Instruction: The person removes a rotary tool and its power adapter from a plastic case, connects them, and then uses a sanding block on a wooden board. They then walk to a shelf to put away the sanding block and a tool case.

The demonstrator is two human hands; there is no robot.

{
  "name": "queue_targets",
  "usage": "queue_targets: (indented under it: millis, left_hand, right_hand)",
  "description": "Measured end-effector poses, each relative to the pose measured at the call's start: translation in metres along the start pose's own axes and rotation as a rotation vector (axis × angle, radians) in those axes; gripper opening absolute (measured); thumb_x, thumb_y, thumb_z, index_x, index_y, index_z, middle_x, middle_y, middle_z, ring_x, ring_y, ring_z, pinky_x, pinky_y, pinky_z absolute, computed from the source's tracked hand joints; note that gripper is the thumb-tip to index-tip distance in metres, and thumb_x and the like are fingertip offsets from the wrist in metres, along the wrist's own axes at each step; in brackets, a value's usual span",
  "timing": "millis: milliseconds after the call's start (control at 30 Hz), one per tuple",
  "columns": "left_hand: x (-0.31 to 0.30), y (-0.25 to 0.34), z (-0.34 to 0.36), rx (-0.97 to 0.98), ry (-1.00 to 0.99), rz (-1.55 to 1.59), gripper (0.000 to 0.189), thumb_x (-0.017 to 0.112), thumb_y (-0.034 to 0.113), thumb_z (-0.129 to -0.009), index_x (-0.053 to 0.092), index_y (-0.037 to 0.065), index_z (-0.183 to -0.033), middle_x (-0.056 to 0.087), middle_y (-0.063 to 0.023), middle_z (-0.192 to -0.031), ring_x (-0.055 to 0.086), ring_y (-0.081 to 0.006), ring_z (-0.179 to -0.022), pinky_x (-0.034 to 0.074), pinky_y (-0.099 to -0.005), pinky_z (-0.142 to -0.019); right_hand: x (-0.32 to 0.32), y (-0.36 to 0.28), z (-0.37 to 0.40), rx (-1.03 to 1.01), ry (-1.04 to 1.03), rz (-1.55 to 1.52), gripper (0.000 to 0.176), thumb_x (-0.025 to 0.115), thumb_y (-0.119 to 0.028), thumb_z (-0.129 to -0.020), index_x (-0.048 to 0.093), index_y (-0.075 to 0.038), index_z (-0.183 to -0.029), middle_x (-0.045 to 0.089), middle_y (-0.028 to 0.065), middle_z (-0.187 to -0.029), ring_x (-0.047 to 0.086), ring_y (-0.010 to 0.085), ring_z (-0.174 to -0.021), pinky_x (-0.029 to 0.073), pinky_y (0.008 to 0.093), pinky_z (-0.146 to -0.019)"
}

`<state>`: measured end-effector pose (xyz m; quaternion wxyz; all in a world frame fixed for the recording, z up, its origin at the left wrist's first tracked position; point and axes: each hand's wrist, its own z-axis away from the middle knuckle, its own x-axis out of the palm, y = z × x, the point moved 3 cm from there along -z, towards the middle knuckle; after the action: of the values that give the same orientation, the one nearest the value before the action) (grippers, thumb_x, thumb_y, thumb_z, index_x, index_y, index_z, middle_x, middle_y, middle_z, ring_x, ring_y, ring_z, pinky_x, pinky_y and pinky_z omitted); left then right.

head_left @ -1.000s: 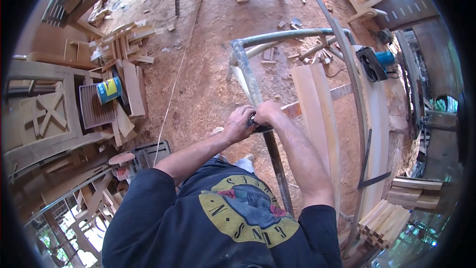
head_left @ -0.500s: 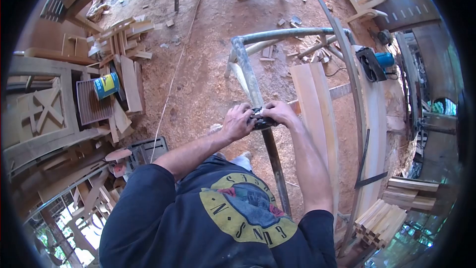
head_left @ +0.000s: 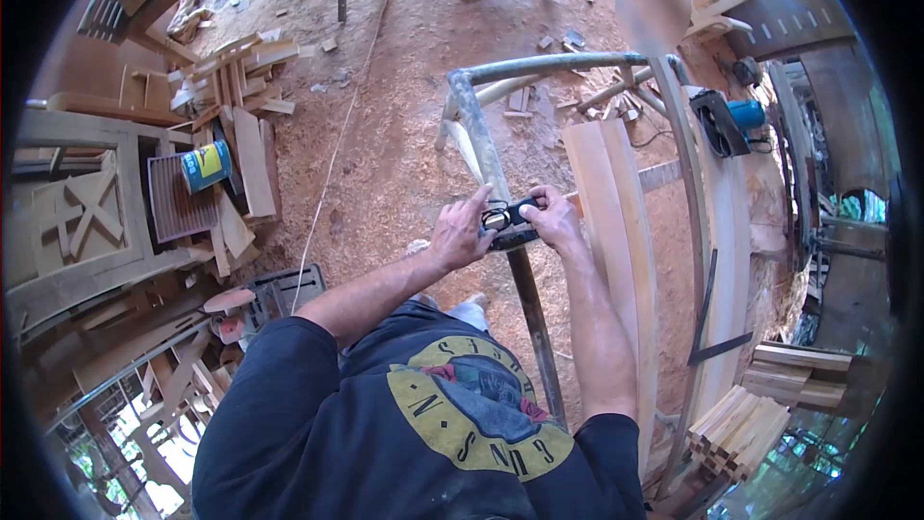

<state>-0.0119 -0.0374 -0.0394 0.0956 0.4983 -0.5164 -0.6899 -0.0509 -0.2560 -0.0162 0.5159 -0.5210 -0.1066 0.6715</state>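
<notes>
A small black device [head_left: 504,237] with a dark loop and a shiny round part lies over the upright metal tube of the frame. At its left end is my left hand [head_left: 460,234], index finger raised and thumb against the device's lower edge. My right hand [head_left: 555,219] pinches a black piece [head_left: 523,211] at the device's upper right. Whether that piece is joined to the device is hard to make out. Below the hands, the dark tube [head_left: 532,313] runs down toward my body.
Long planks [head_left: 611,193] lie to the right beside a metal bar [head_left: 689,164]. A blue power tool [head_left: 743,116] rests on another plank. Wood offcuts [head_left: 236,77] and a paint can [head_left: 206,166] are at left; stacked sticks [head_left: 739,431] stand lower right. A blurred oval [head_left: 654,2] covers the upper right.
My hands have drawn slightly apart over the device. My left index finger has lifted, and my right hand has raised the black piece. A blurred oval has appeared at upper right.
</notes>
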Motion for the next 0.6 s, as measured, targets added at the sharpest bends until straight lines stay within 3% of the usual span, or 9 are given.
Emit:
queue_targets:
  millis: [100, 200, 300, 400, 500, 600]
  left_hand:
    - [-0.001, 0.005, -0.003, 0.086, -0.035, -0.170, 0.070, 0.077, 0.028, -0.082, 0.051, 0.009, -0.145, 0.065, -0.0135, -0.123, 0.063, -0.0333, -0.112, 0.048, -0.0474, -0.094]
    - [0.000, 0.004, -0.004, 0.129, -0.010, -0.200, 0.064, 0.077, 0.027, -0.082, 0.057, 0.012, -0.141, 0.065, -0.0127, -0.125, 0.063, -0.0327, -0.114, 0.048, -0.0471, -0.096]
    - [-0.002, 0.006, -0.004, 0.123, -0.016, -0.186, 0.057, 0.075, 0.026, -0.084, 0.060, 0.013, -0.138, 0.064, -0.0121, -0.127, 0.063, -0.0321, -0.115, 0.048, -0.0468, -0.097]
    - [-0.006, 0.011, -0.003, 0.160, -0.031, -0.171, 0.049, 0.074, 0.027, -0.087, 0.064, 0.016, -0.134, 0.063, -0.0118, -0.129, 0.063, -0.0318, -0.115, 0.049, -0.0467, -0.096]
    - [-0.004, 0.013, -0.002, 0.215, -0.045, -0.202, 0.042, 0.073, 0.027, -0.088, 0.068, 0.020, -0.129, 0.063, -0.0110, -0.131, 0.063, -0.0316, -0.114, 0.049, -0.0466, -0.096]
    - [-0.005, 0.015, -0.003, 0.212, -0.012, -0.195, 0.034, 0.073, 0.026, -0.089, 0.073, 0.020, -0.122, 0.063, -0.0109, -0.130, 0.063, -0.0315, -0.114, 0.049, -0.0460, -0.096]
  right_hand:
    - [0.000, -0.002, 0.001, -0.004, 0.042, 0.088, 0.044, 0.081, -0.023, -0.080, 0.069, -0.002, -0.117, 0.075, 0.0186, -0.104, 0.073, 0.0295, -0.096, 0.057, 0.0402, -0.089]
    - [0.002, -0.006, 0.008, -0.155, 0.175, 0.314, 0.039, 0.081, -0.022, -0.080, 0.070, -0.003, -0.112, 0.074, 0.0173, -0.101, 0.070, 0.0322, -0.100, 0.056, 0.0435, -0.091]
    - [0.003, -0.006, 0.009, -0.113, 0.131, 0.218, 0.035, 0.080, -0.020, -0.079, 0.071, -0.004, -0.108, 0.071, 0.0165, -0.103, 0.066, 0.0343, -0.103, 0.053, 0.0459, -0.093]
    - [0.006, -0.011, 0.009, -0.154, 0.157, 0.438, 0.033, 0.081, -0.019, -0.080, 0.069, -0.004, -0.107, 0.069, 0.0164, -0.107, 0.064, 0.0346, -0.108, 0.051, 0.0464, -0.096]
    - [0.006, -0.004, 0.006, -0.127, 0.211, 0.447, 0.034, 0.081, -0.020, -0.080, 0.068, -0.004, -0.107, 0.069, 0.0170, -0.109, 0.064, 0.0350, -0.107, 0.051, 0.0467, -0.095]
    - [0.006, 0.007, 0.007, -0.117, 0.337, 0.358, 0.035, 0.083, -0.019, -0.078, 0.067, -0.002, -0.104, 0.073, 0.0178, -0.099, 0.069, 0.0329, -0.098, 0.054, 0.0450, -0.092]
